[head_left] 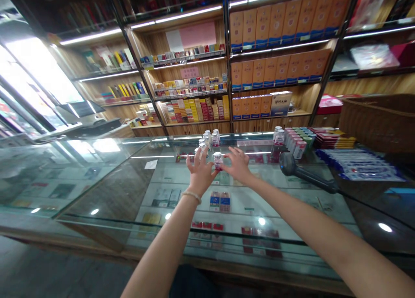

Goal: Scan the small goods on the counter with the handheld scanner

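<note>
Clear, greenish-edged glass countertop before us; above it our left hand and right hand flank a small white-capped, purplish bottle, its label too small to read, thumbs touching its sides, other fingers spread apart. Similar white-capped bottles stand behind; farther, tall orange cardboard boxes bear lettering we cannot make out

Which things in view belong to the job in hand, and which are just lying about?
In the job: white-capped bottle, between the left hand and right hand; likely the clustered bottles just beyond.

Lying about: handheld scanner, blue packets, brown basket, orange boxes.
</note>
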`<control>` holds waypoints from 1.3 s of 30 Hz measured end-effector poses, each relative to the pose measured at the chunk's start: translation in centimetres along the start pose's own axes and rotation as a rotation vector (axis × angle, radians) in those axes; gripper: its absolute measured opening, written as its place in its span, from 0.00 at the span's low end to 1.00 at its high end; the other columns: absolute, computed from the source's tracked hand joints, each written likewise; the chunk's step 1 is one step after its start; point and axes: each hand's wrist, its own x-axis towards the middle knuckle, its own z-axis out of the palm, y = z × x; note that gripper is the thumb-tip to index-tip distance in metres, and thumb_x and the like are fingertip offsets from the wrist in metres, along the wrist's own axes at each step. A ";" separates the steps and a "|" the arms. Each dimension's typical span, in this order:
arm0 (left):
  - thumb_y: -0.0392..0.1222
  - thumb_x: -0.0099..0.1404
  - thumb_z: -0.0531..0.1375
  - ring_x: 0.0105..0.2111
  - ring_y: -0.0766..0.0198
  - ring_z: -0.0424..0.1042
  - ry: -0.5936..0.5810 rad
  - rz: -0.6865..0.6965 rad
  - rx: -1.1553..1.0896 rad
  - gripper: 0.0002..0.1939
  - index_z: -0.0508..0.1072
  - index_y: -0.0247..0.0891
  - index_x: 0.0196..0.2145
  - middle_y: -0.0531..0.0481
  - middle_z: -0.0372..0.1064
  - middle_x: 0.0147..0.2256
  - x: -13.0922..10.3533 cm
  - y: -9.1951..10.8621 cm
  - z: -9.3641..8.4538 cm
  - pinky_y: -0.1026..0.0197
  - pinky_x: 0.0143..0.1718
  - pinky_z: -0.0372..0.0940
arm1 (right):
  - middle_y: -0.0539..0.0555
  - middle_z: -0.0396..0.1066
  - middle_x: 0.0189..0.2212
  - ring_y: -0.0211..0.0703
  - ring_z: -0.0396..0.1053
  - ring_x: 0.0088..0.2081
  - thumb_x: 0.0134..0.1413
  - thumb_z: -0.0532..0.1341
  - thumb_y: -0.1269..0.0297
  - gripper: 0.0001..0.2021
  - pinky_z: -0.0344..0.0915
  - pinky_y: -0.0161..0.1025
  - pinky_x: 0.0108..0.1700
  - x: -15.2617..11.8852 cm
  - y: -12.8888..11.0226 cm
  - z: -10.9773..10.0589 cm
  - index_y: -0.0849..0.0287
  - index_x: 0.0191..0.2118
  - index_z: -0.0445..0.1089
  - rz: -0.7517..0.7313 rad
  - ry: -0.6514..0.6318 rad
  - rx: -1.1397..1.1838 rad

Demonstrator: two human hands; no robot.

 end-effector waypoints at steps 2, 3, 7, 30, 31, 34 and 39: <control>0.45 0.58 0.71 0.74 0.41 0.47 0.021 -0.026 0.005 0.09 0.81 0.47 0.38 0.47 0.52 0.73 0.0 -0.1 -0.3 0.29 0.72 0.31 | 0.63 0.60 0.70 0.62 0.52 0.70 0.58 0.67 0.50 0.28 0.52 0.62 0.65 -0.1 0.4 -0.4 0.52 0.61 0.70 -0.025 0.008 0.008; 0.45 0.58 0.71 0.74 0.41 0.47 0.039 -0.040 0.006 0.11 0.80 0.47 0.40 0.46 0.51 0.74 0.0 -0.2 -0.5 0.29 0.72 0.32 | 0.63 0.59 0.71 0.62 0.52 0.70 0.58 0.67 0.51 0.31 0.52 0.62 0.65 -0.1 0.6 -0.7 0.50 0.65 0.66 -0.044 0.015 0.007; 0.42 0.58 0.71 0.74 0.43 0.46 0.096 -0.047 0.006 0.24 0.76 0.51 0.53 0.46 0.48 0.75 0.2 -0.4 -1.4 0.32 0.72 0.31 | 0.62 0.52 0.73 0.61 0.48 0.72 0.57 0.67 0.55 0.35 0.48 0.63 0.67 -0.3 1.3 -1.6 0.46 0.69 0.59 -0.153 -0.018 -0.078; 0.43 0.64 0.67 0.74 0.42 0.48 0.000 0.110 0.143 0.20 0.76 0.55 0.53 0.48 0.54 0.72 3.9 -2.1 -0.7 0.26 0.71 0.33 | 0.62 0.52 0.73 0.58 0.49 0.72 0.60 0.67 0.60 0.30 0.47 0.61 0.67 2.6 1.8 1.1 0.47 0.67 0.62 -0.204 -0.026 -0.229; 0.43 0.64 0.67 0.74 0.41 0.47 -0.011 0.104 0.155 0.20 0.76 0.56 0.54 0.49 0.54 0.73 4.2 -2.1 -0.7 0.25 0.71 0.34 | 0.62 0.52 0.73 0.58 0.49 0.72 0.60 0.66 0.60 0.30 0.47 0.61 0.67 3.0 1.8 1.4 0.47 0.67 0.61 -0.193 -0.025 -0.237; 0.43 0.64 0.67 0.74 0.40 0.45 -0.056 0.089 0.183 0.20 0.77 0.56 0.54 0.49 0.52 0.73 5.1 -2.3 -1.1 0.25 0.70 0.34 | 0.61 0.51 0.73 0.57 0.48 0.71 0.61 0.65 0.60 0.31 0.46 0.60 0.67 3.9 1.8 1.9 0.45 0.68 0.61 -0.173 -0.031 -0.256; 0.43 0.65 0.65 0.74 0.41 0.43 -0.141 0.073 0.209 0.19 0.78 0.57 0.54 0.51 0.49 0.74 7.0 -2.5 -1.7 0.26 0.71 0.34 | 0.61 0.51 0.73 0.58 0.48 0.72 0.60 0.65 0.61 0.31 0.47 0.60 0.67 5.2 2.0 2.5 0.44 0.68 0.61 -0.163 -0.024 -0.290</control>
